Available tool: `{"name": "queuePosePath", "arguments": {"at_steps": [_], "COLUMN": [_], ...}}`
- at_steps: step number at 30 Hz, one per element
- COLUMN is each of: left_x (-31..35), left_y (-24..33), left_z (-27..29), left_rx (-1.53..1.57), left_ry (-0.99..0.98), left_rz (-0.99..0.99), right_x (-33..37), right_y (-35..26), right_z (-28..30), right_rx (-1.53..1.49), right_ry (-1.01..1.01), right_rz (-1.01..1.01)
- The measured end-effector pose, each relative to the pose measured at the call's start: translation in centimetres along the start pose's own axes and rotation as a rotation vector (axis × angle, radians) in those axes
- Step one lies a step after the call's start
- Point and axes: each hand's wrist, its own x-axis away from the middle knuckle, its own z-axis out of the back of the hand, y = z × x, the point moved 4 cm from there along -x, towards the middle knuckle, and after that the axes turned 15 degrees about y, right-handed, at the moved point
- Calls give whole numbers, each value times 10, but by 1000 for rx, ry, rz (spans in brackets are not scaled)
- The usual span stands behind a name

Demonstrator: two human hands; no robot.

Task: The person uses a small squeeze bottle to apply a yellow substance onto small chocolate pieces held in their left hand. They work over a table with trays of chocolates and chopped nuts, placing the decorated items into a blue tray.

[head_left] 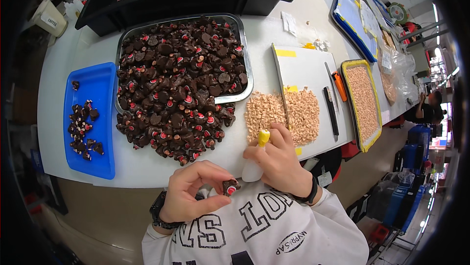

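Head: one in-hand piece (231, 187), one bottle (251, 171)

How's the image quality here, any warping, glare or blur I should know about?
Head view: fisheye warping, with the white table bending at its edges and the corners black; head view: ceiling lights blown out at far right, glints along the metal tray's rim; head view: the left hand and its dark piece fairly clear, far-right background softer.

The left hand (192, 194) pinches a dark-brown, red-dotted piece (230, 186); the right hand (285, 163) grips a yellow-tipped white bottle (252, 169).
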Motion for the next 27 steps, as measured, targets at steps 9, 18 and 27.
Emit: {"name": "queuePosePath", "arguments": {"at_steps": [9,18,27], "left_x": [-2,-3,-6], "left_y": [3,6,7], "left_z": [-1,-2,-8], "left_rx": [-29,-96,-275], "left_ry": [12,6,-126], "left_rz": [13,-37,-57], "right_x": [3,1,-7], "right_y": [-2,-8,-17], "right_z": [-4,24,21], "right_rx": [49,-579,-732], "right_ry": [-24,164,-63], "right_rz": [47,-141,-112]}}
